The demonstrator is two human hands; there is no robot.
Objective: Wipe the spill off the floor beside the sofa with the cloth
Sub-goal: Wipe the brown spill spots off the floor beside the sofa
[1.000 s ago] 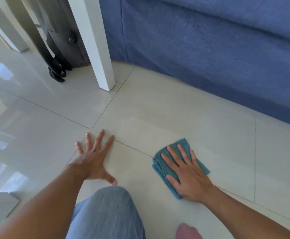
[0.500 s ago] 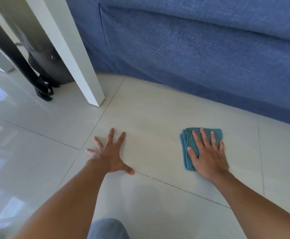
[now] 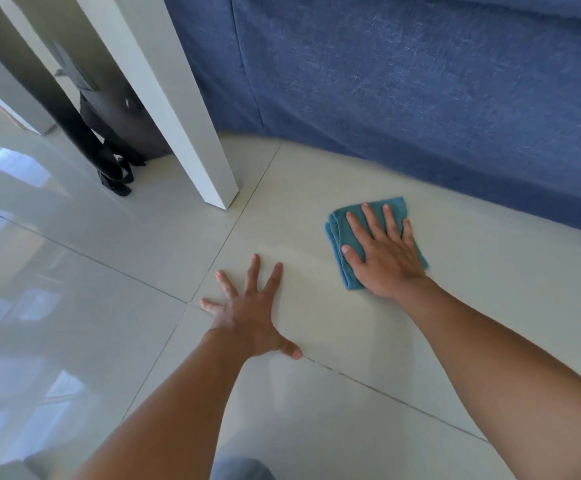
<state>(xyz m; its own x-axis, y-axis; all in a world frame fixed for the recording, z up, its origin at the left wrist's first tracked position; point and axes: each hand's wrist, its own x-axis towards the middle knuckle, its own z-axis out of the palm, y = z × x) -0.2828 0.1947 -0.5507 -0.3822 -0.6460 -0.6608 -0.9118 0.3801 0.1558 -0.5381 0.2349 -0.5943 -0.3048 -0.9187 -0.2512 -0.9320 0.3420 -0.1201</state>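
Observation:
A folded teal cloth (image 3: 342, 233) lies flat on the pale tiled floor (image 3: 316, 410), a short way in front of the blue sofa (image 3: 420, 81). My right hand (image 3: 382, 254) presses down on the cloth with its fingers spread, covering most of it. My left hand (image 3: 247, 313) rests flat on the bare tile to the left of the cloth, fingers splayed, holding nothing. A faint wet streak (image 3: 292, 251) shows on the tile between the two hands.
A white table leg (image 3: 181, 112) stands on the floor left of the sofa. Behind it sits a dark bag with straps (image 3: 116, 157). Glossy tiles with window reflections stretch out to the left. My knee (image 3: 240, 469) shows at the bottom edge.
My right hand has pushed the cloth away from me, toward the sofa. My left hand stays planted on the tile. The view has leaned forward.

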